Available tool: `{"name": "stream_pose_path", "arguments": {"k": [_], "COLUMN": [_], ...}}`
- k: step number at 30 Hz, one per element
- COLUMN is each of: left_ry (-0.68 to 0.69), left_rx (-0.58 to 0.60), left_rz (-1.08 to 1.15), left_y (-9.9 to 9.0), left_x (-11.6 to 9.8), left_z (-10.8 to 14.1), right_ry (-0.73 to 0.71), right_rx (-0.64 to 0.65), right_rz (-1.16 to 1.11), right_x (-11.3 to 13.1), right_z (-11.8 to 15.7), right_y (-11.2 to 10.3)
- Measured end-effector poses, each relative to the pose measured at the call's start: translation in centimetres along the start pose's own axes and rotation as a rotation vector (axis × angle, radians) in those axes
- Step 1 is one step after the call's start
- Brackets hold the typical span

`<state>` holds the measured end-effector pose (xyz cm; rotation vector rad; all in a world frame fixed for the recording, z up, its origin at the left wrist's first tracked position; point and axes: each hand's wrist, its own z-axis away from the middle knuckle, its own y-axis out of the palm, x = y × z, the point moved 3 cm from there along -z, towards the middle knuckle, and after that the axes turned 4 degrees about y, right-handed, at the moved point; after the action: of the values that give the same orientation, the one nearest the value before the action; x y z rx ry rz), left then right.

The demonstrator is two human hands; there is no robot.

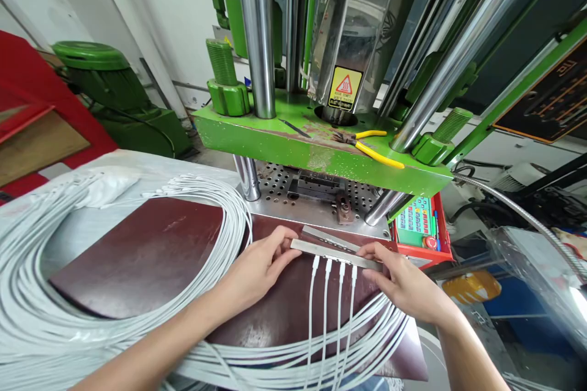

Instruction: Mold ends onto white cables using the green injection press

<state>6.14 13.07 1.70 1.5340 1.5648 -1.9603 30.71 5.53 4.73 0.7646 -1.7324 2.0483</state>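
Observation:
Between my two hands is a narrow metal mold bar (334,254), tilted slightly down to the right. My left hand (273,256) pinches its left end between thumb and fingers. At the right end, my right hand (394,272) grips it the same way. Several white cables (340,302) hang from the bar's near edge, their connector ends against it. Just behind lies a second metal bar (328,237), close to the first; whether the two touch, I cannot tell. Below them is a dark brown board (275,311).
A large coil of white cables (220,275) spreads over the left and front. Behind stands a green press (316,146), with yellow-handled pliers (371,146) and a thin dark tool (294,128) on its ledge. A red-framed control panel (417,226) sits at the right.

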Motion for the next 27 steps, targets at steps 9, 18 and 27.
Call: {"name": "stream_pose_path", "arguments": {"k": [9,18,27], "left_ry": [-0.193,-0.339,-0.381], "left_rx": [0.019,0.396,0.324], "left_rz": [0.809,1.022,1.031], "left_y": [5.3,13.5,12.5], "left_x": [-1.8,-1.9,-0.7], "left_z": [-0.5,3.6,2.7], "right_ry": [-0.097,-0.150,-0.165], "right_rx": [-0.179,-0.175,-0.134], "right_rz": [-0.063,0.078,0.077], "right_x": [2.3,1.8,2.1], "right_z": [-3.7,-5.3,-6.8], "right_y": [-0.5,-2.5,-1.5]}}
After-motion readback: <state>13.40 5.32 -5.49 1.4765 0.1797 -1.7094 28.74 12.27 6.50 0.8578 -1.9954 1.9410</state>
